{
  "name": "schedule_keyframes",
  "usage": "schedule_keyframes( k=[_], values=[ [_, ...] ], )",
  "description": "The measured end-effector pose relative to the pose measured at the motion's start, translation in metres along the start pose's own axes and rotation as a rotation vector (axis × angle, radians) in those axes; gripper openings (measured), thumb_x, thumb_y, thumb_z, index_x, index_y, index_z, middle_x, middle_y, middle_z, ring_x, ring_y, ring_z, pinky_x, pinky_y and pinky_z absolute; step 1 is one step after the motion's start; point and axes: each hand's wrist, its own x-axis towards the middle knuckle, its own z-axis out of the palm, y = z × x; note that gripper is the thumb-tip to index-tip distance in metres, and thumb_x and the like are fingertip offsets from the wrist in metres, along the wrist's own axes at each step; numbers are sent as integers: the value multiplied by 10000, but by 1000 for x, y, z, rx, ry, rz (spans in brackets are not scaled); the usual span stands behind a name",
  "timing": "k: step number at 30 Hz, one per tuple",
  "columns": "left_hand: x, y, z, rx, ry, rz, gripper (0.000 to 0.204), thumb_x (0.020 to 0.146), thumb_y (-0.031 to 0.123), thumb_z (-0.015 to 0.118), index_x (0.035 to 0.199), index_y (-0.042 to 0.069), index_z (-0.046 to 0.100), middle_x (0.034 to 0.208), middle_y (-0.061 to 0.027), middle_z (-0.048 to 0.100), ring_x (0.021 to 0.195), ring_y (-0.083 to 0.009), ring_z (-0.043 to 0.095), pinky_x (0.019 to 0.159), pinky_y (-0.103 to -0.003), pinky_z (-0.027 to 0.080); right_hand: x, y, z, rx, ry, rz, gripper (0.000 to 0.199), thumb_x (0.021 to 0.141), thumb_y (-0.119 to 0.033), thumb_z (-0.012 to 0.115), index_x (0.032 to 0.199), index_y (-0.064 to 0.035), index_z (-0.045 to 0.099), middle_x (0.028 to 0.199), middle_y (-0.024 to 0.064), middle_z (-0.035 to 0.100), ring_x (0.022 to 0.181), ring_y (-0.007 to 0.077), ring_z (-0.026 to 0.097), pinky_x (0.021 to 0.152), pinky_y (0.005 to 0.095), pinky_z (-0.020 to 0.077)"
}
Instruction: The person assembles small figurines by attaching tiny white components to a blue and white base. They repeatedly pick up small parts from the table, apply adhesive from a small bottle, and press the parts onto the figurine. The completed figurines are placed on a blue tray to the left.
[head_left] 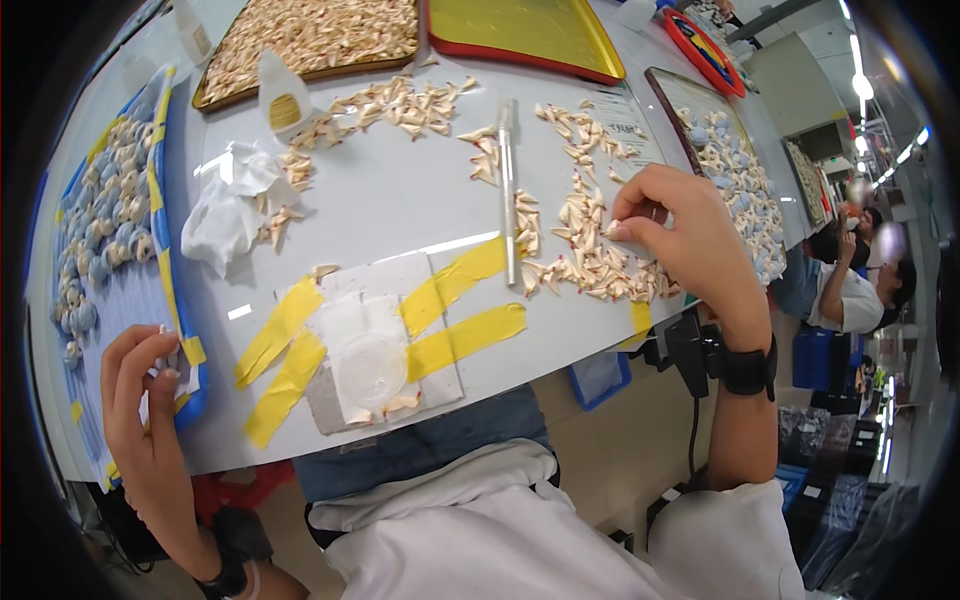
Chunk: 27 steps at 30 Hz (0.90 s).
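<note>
My right hand (685, 228) is closed, thumb and forefinger pinching a small cream pointed piece (614, 229) over a loose heap of similar red-tipped pieces (585, 225). My left hand (145, 400) hovers at the near end of a blue tray (168, 250) edged with yellow tape. Its thumb and fingers are pinched together around something small and whitish, too little to make out. Rows of blue-and-cream rounded pieces (110, 195) lie in that tray. Between my hands, a grey board (440, 365) is taped to the table, bearing a round clear dish (370, 368) and a few pointed pieces.
A brown-rimmed tray (320, 30) full of pointed pieces and a yellow tray (530, 35) stand at the back. A glue bottle (283, 95), crumpled tissue (232, 205) and clear tube (508, 190) lie about. On the right is another tray of blue-and-cream pieces (735, 180); people sit beyond.
</note>
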Motion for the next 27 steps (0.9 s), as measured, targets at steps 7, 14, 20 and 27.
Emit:
schedule_keyframes(
  k=[7,14,20,27],
  values=[
    [3,-22,-7,-126,-19,-149,133,878,11,455,975,9,545,1022,-81,539,883,-158,517,728,-275,423,-13,2,-7,145,141,154,84,739,-47,625,762,8,566,724,18,573,677,87,531,616,221,420],
    [-32,-13,-4,-680,337,-97,316,893,250,534,1079,-4,512,1179,-145,481,774,-133,523,700,-216,404,-29,-31,-9,371,280,158,127,757,29,573,873,51,619,787,43,615,738,98,565,694,216,442],
    [-52,25,17,-1015,179,-163,464,760,310,696,1031,6,474,1015,-147,502,700,-142,528,560,-189,413,-34,-88,6,633,179,77,131,742,52,591,871,34,571,833,71,585,745,108,563,697,214,438],
    [-61,22,34,-1291,93,-171,393,767,151,679,1041,-36,468,965,-176,523,769,-203,589,623,-242,490,-13,-129,36,592,-10,-173,146,664,89,629,785,30,573,787,88,581,751,151,556,716,249,432]
  ],
)
